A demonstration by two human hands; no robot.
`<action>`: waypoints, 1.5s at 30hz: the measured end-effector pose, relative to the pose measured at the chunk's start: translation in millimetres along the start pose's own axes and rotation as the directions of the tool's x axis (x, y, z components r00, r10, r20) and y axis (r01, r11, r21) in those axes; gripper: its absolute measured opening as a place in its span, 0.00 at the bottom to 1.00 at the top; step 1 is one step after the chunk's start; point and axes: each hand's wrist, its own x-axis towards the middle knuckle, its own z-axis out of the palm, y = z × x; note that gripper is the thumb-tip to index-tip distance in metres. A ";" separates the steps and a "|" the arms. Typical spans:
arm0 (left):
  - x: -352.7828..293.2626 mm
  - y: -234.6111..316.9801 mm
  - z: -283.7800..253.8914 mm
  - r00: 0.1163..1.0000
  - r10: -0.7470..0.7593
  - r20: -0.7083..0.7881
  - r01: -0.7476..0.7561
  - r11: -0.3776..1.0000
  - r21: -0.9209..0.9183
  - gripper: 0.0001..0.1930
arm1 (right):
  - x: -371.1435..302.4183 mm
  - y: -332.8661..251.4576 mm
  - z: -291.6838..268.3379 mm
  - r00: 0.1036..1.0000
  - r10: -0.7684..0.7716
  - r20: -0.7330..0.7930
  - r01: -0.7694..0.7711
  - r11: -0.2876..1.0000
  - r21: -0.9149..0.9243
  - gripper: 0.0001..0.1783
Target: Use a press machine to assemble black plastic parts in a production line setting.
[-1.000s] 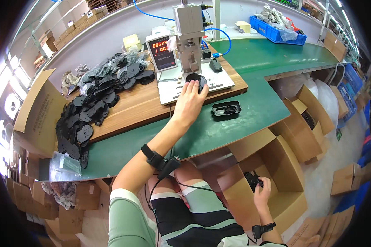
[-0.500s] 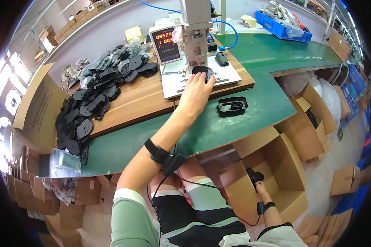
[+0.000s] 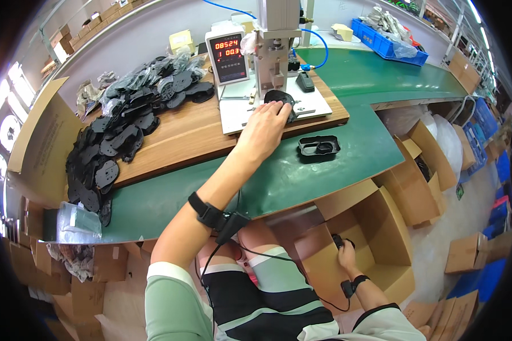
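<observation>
My left hand [image 3: 263, 126] reaches forward to the press [image 3: 275, 62], its fingers together and bent over the near edge of a black plastic part [image 3: 277, 99]. That part rests on the white base plate [image 3: 233, 111], beneath the press head. Low on the right, my right hand [image 3: 347, 257] is inside an open cardboard box [image 3: 388, 219], closed on a small black piece [image 3: 338, 241]. My fingers cover much of this piece, so its exact kind is unclear. An open black plastic tray [image 3: 318, 146] sits on the green table, right of my left hand.
A heap of black plastic parts [image 3: 132, 125] covers the left of the wooden board [image 3: 190, 128]. Beside the press stands a display box [image 3: 228, 55] with red digits. A blue crate [image 3: 385, 42] is at the far right; more cardboard boxes [image 3: 424, 170] stand below the table edge.
My right hand has shifted slightly inside the box, and the black piece shows less beyond my fingers. My left hand stays on the part under the press. The whole view has moved a little.
</observation>
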 end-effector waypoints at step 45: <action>-303.4 -64.6 -73.8 0.735 -0.641 -0.221 0.678 0.699 0.226 0.33 | 230.5 -547.0 -124.4 0.420 -0.907 -0.001 0.776 0.360 -0.518 0.21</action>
